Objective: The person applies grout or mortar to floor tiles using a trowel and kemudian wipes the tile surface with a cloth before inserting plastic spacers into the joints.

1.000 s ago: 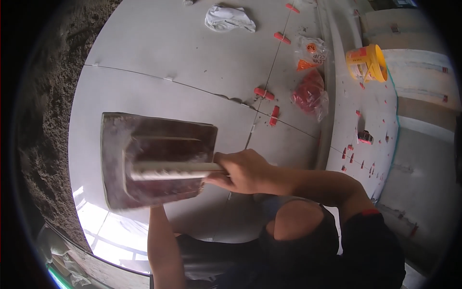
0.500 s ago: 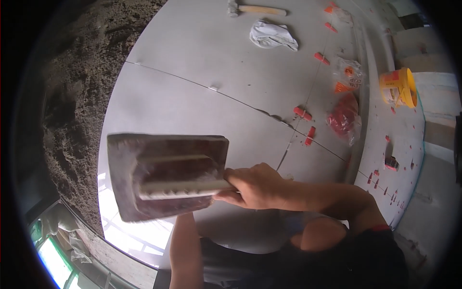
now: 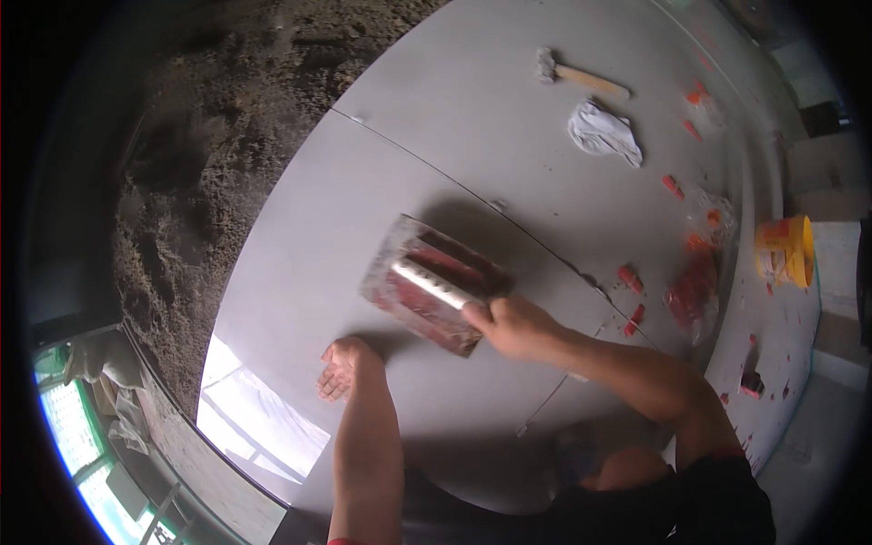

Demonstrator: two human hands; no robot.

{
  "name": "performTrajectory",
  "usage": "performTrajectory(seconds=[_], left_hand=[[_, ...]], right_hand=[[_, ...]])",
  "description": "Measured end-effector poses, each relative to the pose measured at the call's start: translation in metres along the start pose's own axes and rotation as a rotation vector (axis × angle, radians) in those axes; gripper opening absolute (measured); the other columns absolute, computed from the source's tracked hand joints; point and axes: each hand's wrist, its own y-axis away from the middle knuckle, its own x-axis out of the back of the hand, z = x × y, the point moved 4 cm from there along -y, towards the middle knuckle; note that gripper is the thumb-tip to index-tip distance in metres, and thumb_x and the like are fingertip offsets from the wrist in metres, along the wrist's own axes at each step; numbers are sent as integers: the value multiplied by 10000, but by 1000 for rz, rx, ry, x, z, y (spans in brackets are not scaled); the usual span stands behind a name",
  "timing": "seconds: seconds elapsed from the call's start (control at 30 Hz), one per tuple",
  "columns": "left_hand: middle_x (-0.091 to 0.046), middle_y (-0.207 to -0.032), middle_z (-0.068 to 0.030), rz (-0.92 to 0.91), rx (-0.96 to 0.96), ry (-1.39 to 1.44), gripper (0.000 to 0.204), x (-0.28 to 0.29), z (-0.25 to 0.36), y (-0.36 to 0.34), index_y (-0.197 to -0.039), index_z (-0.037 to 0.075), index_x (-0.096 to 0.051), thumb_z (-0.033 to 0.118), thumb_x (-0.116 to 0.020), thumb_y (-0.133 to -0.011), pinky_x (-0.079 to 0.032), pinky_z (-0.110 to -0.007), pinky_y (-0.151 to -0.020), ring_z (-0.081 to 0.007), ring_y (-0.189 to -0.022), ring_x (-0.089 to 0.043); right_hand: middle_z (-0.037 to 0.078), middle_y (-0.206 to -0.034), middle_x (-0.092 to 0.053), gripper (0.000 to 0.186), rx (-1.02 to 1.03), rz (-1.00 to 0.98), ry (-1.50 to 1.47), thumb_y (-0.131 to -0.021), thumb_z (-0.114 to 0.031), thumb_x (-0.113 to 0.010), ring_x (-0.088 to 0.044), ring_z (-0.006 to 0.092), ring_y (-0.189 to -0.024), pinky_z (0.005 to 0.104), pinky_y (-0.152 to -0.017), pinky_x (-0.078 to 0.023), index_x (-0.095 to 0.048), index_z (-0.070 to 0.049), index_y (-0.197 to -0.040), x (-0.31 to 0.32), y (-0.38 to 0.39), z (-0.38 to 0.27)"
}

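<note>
Grey tiled surface (image 3: 300, 254) bears a hammer (image 3: 590, 80) and white cloth (image 3: 605, 133) toward its far edge, red wedges (image 3: 630, 278) rightward; over its middle the right hand (image 3: 522, 328) grips a float (image 3: 429, 280), left hand (image 3: 343, 367) spread, empty.

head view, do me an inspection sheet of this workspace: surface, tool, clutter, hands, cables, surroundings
Surface: large grey floor tiles with thin joints; bright glare at lower left.
Tool: hand float, its plate stained reddish; cannot tell whether it touches the tiles.
Clutter: hammer, white cloth, scattered red wedges, plastic bag of red pieces.
Hands: right hand closed on the hand float; left hand open, holding nothing.
Cables: nothing seen for certain.
Surroundings: dark, rough ground on the left; yellow bucket on the right.
</note>
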Motion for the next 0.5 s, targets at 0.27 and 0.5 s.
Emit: performTrajectory(seconds=[0.27,0.5], left_hand=[[-205,-1619,-65,261,99,520,682,-34,37,-1,-1541,87,-229,496,-216,-995,-90,-457,-1190,-201,-1495,-187],[-233,-1609,-85,326,-10,625,689,-7,35,-13,-1542,109,-242,522,-235,-991,-113,-485,-1176,-240,-1485,-224]], right_hand=[[187,-665,-642,382,563,250,-90,-961,-399,-571,-640,403,-610,472,-558,-509,-603,-19,-967,26,21,-88],[245,-697,-657,586,81,98,63,-989,-482,-443,-666,429,-704,485,-653,-533,-679,35,-848,1,-67,-46]])
